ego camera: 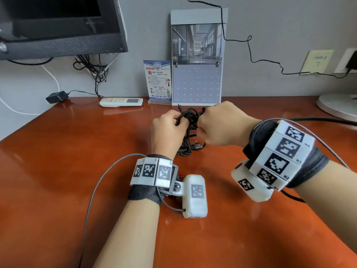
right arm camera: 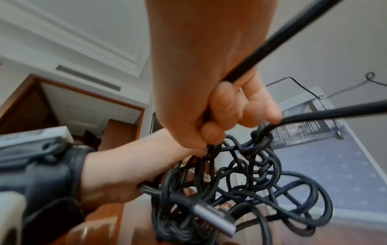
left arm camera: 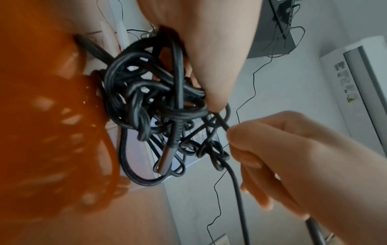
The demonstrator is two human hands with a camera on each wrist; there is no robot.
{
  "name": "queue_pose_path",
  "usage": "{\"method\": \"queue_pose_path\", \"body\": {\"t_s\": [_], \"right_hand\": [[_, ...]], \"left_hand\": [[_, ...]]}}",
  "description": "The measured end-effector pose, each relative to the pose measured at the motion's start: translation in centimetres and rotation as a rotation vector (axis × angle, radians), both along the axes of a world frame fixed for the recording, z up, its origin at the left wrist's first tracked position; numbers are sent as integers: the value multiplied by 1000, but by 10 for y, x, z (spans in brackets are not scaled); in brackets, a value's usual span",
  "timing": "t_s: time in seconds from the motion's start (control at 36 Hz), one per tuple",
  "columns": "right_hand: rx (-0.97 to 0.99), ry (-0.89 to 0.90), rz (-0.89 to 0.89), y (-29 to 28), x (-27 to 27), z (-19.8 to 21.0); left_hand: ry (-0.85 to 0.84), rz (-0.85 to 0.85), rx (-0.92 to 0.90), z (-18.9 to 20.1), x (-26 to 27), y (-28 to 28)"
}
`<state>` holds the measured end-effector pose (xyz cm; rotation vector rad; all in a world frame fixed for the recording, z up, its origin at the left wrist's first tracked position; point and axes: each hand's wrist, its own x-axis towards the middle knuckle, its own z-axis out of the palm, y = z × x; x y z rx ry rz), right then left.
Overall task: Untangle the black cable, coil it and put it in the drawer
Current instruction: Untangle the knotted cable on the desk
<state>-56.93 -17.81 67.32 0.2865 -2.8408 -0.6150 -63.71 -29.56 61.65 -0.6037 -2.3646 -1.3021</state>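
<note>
The black cable (ego camera: 190, 115) is a knotted tangle held just above the wooden desk (ego camera: 77, 161), its lower loops and a silver plug (ego camera: 199, 146) hanging to the desktop. My left hand (ego camera: 174, 120) grips the tangle's left side. My right hand (ego camera: 201, 122) grips its right side. In the left wrist view the tangle (left arm camera: 150, 99) hangs below my left hand (left arm camera: 213, 102), the silver plug (left arm camera: 165, 159) dangles, and my right hand (left arm camera: 236, 137) pinches one strand. In the right wrist view my right hand (right arm camera: 211, 132) curls round strands above the tangle (right arm camera: 251, 174). No drawer is in view.
A white remote (ego camera: 121, 102), a blue sign card (ego camera: 158, 82) and a calendar (ego camera: 198, 60) stand at the desk's back edge. A black adapter (ego camera: 57, 96) lies back left under a monitor (ego camera: 58, 26). A grey round base (ego camera: 338, 105) sits back right.
</note>
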Motion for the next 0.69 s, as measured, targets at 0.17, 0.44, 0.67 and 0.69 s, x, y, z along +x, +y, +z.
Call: {"method": "queue_pose_path", "body": {"t_s": [0.17,0.44,0.67,0.69], "right_hand": [[-72,-39,-1,2,2,5],[-183,17,-155,-13,0,-12],[122,-48,-136,-9,5,7],[164,-56,-122,-9,8,10]], "left_hand": [[-22,-50,34,1,2,0],[60,-53,-77,3,-1,2],[66,-67,-183,5,2,3],[81,-61,-190,4,1,3]]}}
